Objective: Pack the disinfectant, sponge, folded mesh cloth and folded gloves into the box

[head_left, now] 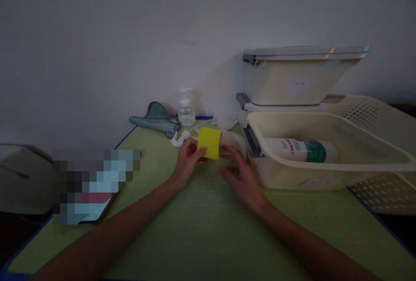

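Note:
A flat yellow square pad is held up above the green tabletop, its broad face toward me. My left hand pinches it at the lower left, thumb across the front. Along its right edge a thin dark strip shows. Just right of it my right hand has its fingers apart and holds nothing; a small gap separates the fingertips from the pad. Behind the hands lies a crumpled white strip. Some pale, see-through material sits behind my right fingers, its kind unclear.
An open cream bin at right contains a white and green spray can. Behind it stands a lidded box, beside a perforated basket. A pump bottle and grey-green cloth item stand by the wall. A blurred-out device lies left.

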{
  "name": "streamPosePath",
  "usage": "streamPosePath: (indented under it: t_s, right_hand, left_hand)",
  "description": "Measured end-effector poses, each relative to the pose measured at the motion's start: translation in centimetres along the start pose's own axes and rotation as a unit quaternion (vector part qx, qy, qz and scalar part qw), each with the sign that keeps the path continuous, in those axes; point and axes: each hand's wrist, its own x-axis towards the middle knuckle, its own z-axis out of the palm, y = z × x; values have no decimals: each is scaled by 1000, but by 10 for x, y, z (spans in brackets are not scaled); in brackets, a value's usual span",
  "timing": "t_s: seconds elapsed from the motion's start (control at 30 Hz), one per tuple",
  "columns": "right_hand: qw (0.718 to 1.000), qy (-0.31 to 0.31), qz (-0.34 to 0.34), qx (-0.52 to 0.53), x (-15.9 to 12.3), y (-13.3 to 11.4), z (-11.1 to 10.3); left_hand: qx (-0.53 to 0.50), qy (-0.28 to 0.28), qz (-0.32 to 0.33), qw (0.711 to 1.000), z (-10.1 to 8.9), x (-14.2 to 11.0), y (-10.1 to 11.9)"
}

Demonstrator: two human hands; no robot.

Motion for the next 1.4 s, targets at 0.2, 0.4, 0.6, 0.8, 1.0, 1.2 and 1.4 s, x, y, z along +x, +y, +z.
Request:
streamPosePath:
  t_s: [0.2, 0.4, 0.6, 0.8, 1.0, 1.2, 1.4]
  right_hand:
    - [995, -4, -17, 98, -5, -8, 3]
    - [983, 30, 28, 179, -6, -5, 10]
    - [974, 13, 71, 215, -8, -11, 9]
    - [930, -19, 156, 332, -10, -14, 8]
    - [934, -82, 180, 296, -9, -15, 5]
    - [947, -92, 183, 248, -7, -18, 3]
    - [954, -112, 183, 211, -5, -17, 1]
  left_hand:
    - [-26, -73, -43, 996, -3, -15, 2]
    - [-61, -82, -86, 991, -4, -20, 6]
    - [-74, -72, -87, 991, -7, -19, 3]
    - [-96, -43, -90, 990, -8, -18, 4]
    - [-88, -70, -84, 990, -7, -19, 5]
    - [-68, -108, -62, 990, -6, -19, 6]
    - [-60, -126, -40, 989, -2, -19, 9]
